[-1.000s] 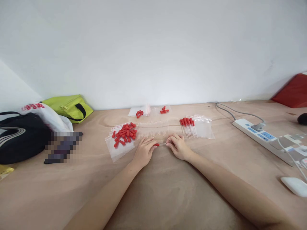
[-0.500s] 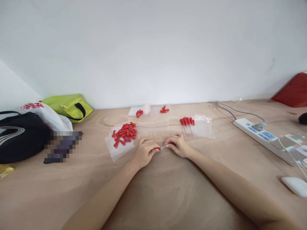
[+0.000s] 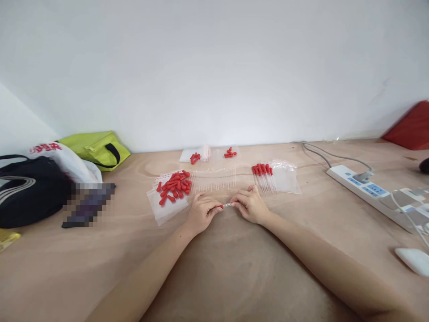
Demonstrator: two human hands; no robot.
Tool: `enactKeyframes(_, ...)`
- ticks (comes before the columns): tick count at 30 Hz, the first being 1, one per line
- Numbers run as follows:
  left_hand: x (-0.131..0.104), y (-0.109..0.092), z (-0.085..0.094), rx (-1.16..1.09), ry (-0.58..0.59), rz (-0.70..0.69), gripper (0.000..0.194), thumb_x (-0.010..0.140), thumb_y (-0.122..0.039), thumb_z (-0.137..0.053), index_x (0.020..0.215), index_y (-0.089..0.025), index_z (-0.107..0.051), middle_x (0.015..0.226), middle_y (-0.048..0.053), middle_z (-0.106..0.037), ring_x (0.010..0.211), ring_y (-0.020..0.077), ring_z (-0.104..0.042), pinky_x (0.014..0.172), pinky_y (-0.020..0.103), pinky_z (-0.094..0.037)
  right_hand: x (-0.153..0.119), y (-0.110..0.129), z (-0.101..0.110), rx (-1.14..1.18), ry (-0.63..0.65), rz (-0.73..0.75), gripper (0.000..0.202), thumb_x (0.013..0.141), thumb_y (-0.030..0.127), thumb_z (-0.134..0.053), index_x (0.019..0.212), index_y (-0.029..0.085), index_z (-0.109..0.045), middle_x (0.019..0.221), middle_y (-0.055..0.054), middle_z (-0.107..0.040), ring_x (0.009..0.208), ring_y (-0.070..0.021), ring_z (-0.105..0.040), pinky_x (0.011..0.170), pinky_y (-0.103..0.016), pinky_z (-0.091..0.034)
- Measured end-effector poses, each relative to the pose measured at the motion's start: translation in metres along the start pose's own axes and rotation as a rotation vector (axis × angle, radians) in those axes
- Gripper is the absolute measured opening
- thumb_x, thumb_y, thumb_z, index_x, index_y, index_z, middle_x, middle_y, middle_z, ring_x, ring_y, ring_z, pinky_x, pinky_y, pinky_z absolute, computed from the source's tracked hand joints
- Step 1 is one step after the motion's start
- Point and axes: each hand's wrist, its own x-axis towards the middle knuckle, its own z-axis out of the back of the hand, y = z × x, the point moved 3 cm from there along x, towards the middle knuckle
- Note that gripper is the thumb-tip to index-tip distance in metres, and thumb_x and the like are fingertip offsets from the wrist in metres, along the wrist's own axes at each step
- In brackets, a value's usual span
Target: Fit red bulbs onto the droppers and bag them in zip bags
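Tabletop (image 3: 214,273); left hand (image 3: 202,213) pinches bulb (image 3: 221,206) (red); right hand (image 3: 250,206), tube (image 3: 227,205).

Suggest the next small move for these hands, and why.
Probably press the clear tube firmly into the red bulb: the left hand pinches the bulb, the right hand holds the tube, and the two line up end to end. How deep the tube sits is hidden. The red-topped tubes lying to the right suggest that fit.

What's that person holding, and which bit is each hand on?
The left fingers pinch a red bulb; the right fingers pinch a clear tube, away from the bulb.
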Motion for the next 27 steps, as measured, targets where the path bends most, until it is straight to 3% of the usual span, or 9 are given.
enactKeyframes(18, 0.0, -0.005, -0.004, 0.072, 0.044, -0.096, 0.018, 0.086, -0.027, -0.042, 0.079, -0.02, -0.057, 0.079, 0.0, -0.067, 0.08, 0.0153, -0.06, 0.096, 0.04, -0.024, 0.001, 0.013, -0.017, -0.026, 0.088, -0.114, 0.024, 0.088, 0.027, -0.039, 0.074, 0.019, -0.057, 0.074, -0.002, -0.067, 0.066, -0.0124, -0.056, 0.069, -0.029, -0.022)
enactKeyframes(23, 0.002, -0.004, 0.002, 0.08, 0.002, -0.057, 0.02, 0.087, -0.028, -0.043, 0.08, -0.021, -0.06, 0.082, -0.001, -0.068, 0.084, 0.0158, -0.06, 0.096, 0.04, -0.024, 0.004, 0.012, -0.01, -0.004, 0.115, -0.043, 0.027, 0.09, 0.03, -0.037, 0.081, 0.02, -0.06, 0.081, -0.002, -0.067, 0.073, -0.0127, -0.056, 0.071, -0.029, -0.024)
enactKeyframes(27, 0.001, 0.0, 0.005, 0.11, -0.067, -0.025, 0.019, 0.087, -0.029, -0.044, 0.086, -0.023, -0.062, 0.087, 0.0, -0.068, 0.088, 0.0172, -0.058, 0.095, 0.041, -0.026, 0.005, 0.014, -0.001, -0.175, 0.114, 0.047, 0.025, 0.088, 0.028, -0.038, 0.083, 0.019, -0.062, 0.084, -0.005, -0.065, 0.081, -0.0171, -0.052, 0.073, -0.033, -0.022)
